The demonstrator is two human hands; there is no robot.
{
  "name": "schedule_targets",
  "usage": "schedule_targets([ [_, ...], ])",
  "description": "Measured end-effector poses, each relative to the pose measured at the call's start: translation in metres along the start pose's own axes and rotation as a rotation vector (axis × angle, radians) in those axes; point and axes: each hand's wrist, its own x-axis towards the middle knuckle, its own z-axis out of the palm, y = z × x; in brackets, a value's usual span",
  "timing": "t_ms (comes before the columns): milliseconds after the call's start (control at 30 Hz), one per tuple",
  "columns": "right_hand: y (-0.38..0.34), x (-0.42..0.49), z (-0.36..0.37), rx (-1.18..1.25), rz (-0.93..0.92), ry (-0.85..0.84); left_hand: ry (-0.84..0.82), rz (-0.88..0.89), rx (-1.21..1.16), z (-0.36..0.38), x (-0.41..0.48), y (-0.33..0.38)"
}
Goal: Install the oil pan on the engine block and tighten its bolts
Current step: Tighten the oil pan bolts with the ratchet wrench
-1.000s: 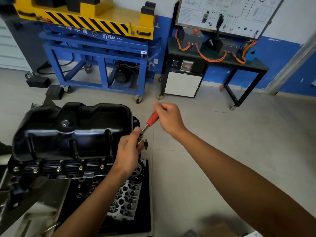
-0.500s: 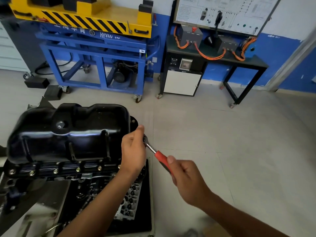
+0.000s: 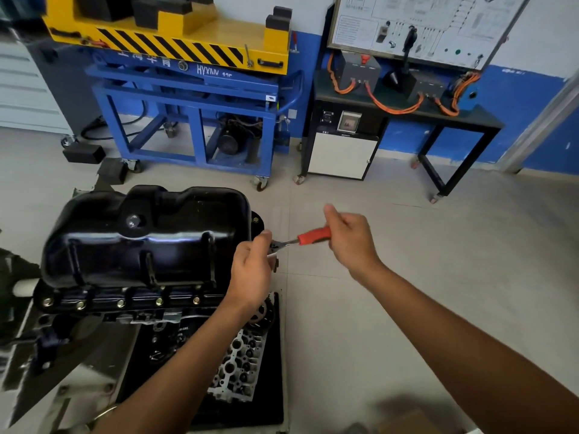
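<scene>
A glossy black oil pan [image 3: 147, 236] sits upside-down on the engine block [image 3: 163, 321], with several bolts [image 3: 120, 303] showing along its near flange. My left hand [image 3: 252, 270] is at the pan's right end and holds the head of a ratchet wrench [image 3: 308, 239] there. My right hand [image 3: 351, 239] grips the wrench's red handle, which points right and slightly up. The bolt under the wrench head is hidden by my left hand.
A silver cylinder head [image 3: 241, 368] lies on a black tray [image 3: 277, 386] below the block. A blue wheeled lift stand [image 3: 194, 120] with a yellow top and a black training bench [image 3: 407, 120] stand at the back. Tiled floor [image 3: 407, 261] stretches to the right.
My right hand has swung the red handle from low near me up and to the right again. My left hand stayed on the wrench head.
</scene>
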Motion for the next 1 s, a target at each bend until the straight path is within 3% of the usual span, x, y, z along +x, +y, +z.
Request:
schedule_targets([
  [300, -0.051, 0.065, 0.063, -0.092, -0.136, -0.21, -0.142, 0.089, -0.013, -0.002, 0.001, 0.005],
  [467, -0.051, 0.064, 0.072, -0.014, -0.069, -0.226, -0.159, 0.051, -0.06, -0.007, 0.005, 0.007],
  [567, -0.039, 0.053, 0.058, 0.047, -0.054, -0.162, -0.076, 0.045, -0.069, -0.009, 0.006, 0.006],
  [733, -0.017, 0.012, 0.017, -0.05, -0.163, -0.061, 0.207, 0.015, -0.117, 0.004, 0.004, 0.002],
  [1000, -0.011, -0.085, -0.008, 0.008, -0.177, -0.166, 0.221, 0.055, -0.092, 0.017, 0.012, 0.005],
])
